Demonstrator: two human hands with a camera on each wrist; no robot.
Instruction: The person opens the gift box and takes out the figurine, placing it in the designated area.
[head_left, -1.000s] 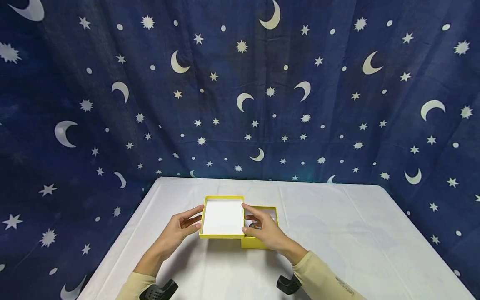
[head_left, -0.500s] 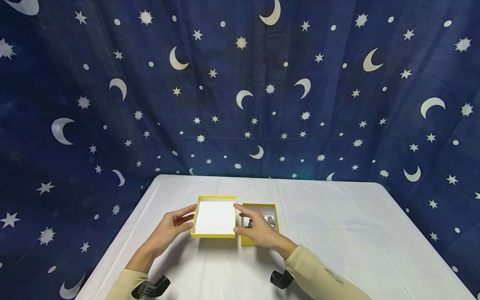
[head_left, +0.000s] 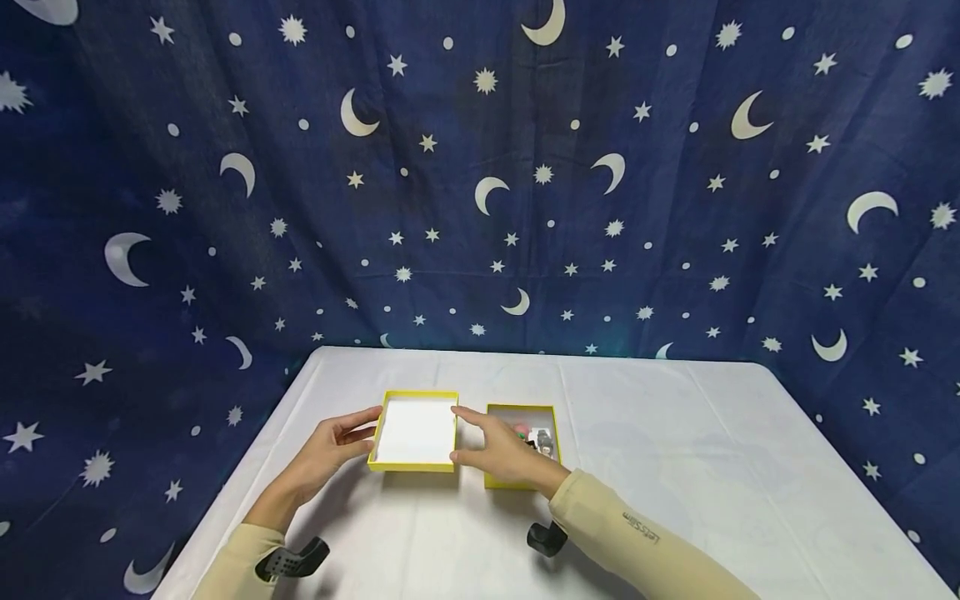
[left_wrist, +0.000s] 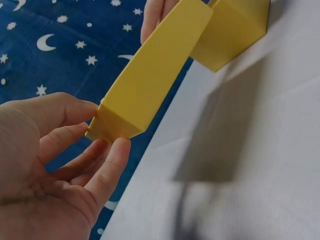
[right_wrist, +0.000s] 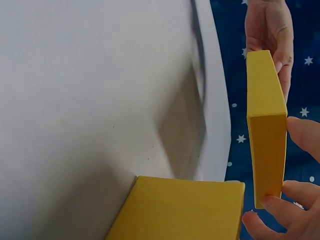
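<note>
My left hand (head_left: 322,458) and right hand (head_left: 502,450) hold a shallow yellow box lid (head_left: 416,429) by its opposite sides, white inside facing up. In the left wrist view, fingertips and thumb pinch one end of the lid (left_wrist: 150,75). The right wrist view has my right fingertips at the other end of the lid (right_wrist: 269,155), which is raised off the table and casts a shadow. Behind my right hand stands the open yellow box (head_left: 501,482). Inside it are a pink item (head_left: 521,430) and a grey item (head_left: 545,442); my hand hides part of the contents.
A white cloth covers the table (head_left: 660,475). A dark blue curtain (head_left: 480,167) with moons and stars hangs behind it and along the sides. Black wrist cameras sit below each wrist, such as the left one (head_left: 292,560).
Both hands have carried the lid to the left. It overlapped the box in the head view earlier, and now a gap shows between them, with more of the box's contents visible.
</note>
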